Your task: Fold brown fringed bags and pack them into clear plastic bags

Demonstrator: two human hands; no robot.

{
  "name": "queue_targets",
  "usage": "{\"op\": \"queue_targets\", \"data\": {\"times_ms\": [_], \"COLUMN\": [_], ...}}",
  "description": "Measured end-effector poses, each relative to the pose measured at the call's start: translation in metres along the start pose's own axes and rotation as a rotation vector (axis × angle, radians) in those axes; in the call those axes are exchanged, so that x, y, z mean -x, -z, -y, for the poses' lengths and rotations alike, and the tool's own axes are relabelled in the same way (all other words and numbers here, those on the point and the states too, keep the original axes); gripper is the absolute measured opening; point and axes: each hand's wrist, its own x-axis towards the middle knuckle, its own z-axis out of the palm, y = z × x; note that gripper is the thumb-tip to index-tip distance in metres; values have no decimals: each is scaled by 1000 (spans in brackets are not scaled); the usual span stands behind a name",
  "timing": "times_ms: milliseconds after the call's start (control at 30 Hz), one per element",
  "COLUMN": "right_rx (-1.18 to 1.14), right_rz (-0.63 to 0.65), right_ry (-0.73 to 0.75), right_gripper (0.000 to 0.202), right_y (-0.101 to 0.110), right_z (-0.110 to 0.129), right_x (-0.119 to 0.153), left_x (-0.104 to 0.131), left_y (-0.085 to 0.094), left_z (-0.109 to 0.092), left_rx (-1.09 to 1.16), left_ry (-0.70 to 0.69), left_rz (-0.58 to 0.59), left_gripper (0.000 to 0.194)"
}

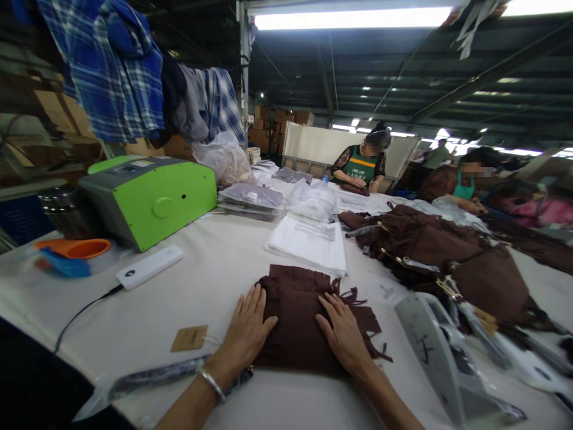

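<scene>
A dark brown fabric bag (298,328) with fringes lies flat on the white table (188,304) in front of me. My left hand (250,325) rests on its left edge with the fingers stretched out. On its right part lies my right hand (342,328), palm down, fingers spread. Left of the bag is a tan cardboard tag (188,338) on a thin string. A plastic-wrapped strap (156,376) runs under my left wrist.
A green and grey machine (165,200), a white power bank (150,267) and an orange cup (87,248) are at left. White plastic bags (308,242) lie ahead. Brown bags (443,257) and a grey tape dispenser (434,352) are at right. Two people work across the table.
</scene>
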Motion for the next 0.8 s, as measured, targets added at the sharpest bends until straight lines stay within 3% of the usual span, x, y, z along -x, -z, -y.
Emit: {"op": "queue_targets", "data": {"times_ms": [133,267,333,433,533,600,700,800], "right_rx": [-42,-84,-110,-141,-97,-81,-154,-245], "right_rz": [76,103,117,124,68,17,26,120], "right_ry": [-29,-85,-86,-58,-43,8,158,275], "right_gripper": [45,45,46,47,48,43,27,19], "right_y": [-10,-11,-12,-13,-8,-1,11,16], "right_z": [19,43,51,58,63,71,94,124], "right_x": [-3,-7,-3,5,10,11,15,23], "left_x": [-8,-19,-19,-7,19,39,61,68], "left_y": [6,32,56,96,121,123,110,94], "left_z": [-15,-18,-7,22,51,60,58,51], "left_rx": [32,338,542,717,563,415,277,193], "left_ry": [-66,-80,-57,106,198,172,109,62], "left_rz": [12,56,9,-167,-181,-71,81,101], "left_gripper": [72,66,58,49,31,23,14,29]}}
